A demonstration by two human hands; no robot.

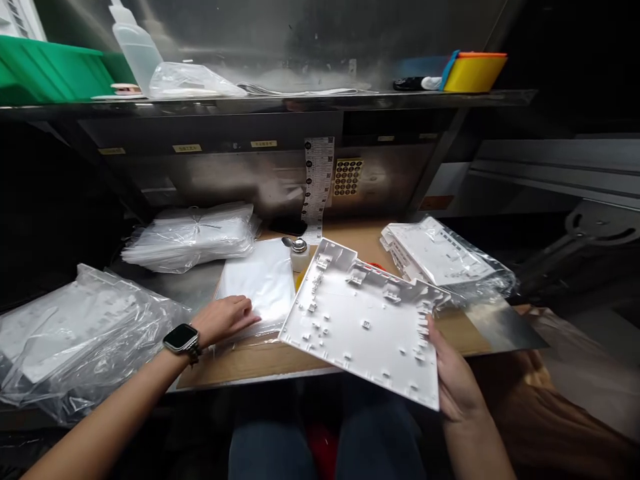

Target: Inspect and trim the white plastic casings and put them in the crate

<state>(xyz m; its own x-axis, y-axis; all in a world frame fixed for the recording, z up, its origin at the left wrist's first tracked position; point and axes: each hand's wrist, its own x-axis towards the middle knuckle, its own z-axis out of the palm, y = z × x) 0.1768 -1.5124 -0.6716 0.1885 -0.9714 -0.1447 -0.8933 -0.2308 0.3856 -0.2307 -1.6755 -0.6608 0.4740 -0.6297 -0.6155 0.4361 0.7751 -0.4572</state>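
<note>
My right hand [455, 380] grips the right edge of a white moulded plastic panel [350, 333]. The panel is tilted, and the face toward me carries clips, posts and raised edges. My left hand [225, 320], with a watch [181, 339] on its wrist, rests at the lower left of a flat stack of clear plastic bags [263, 273]. Its fingers lie partly stretched on the bags, and I see nothing gripped in them. Part of a red and a yellow thing shows behind the panel, too hidden to name.
Bagged white panels lie at left [65, 327] and at back right [440, 253]. A tied bundle of plastic bags [195, 233] sits at back left. A strip of labels [316, 187] hangs at the back. The overhead shelf [300, 103] holds a squeeze bottle [137, 50] and bins.
</note>
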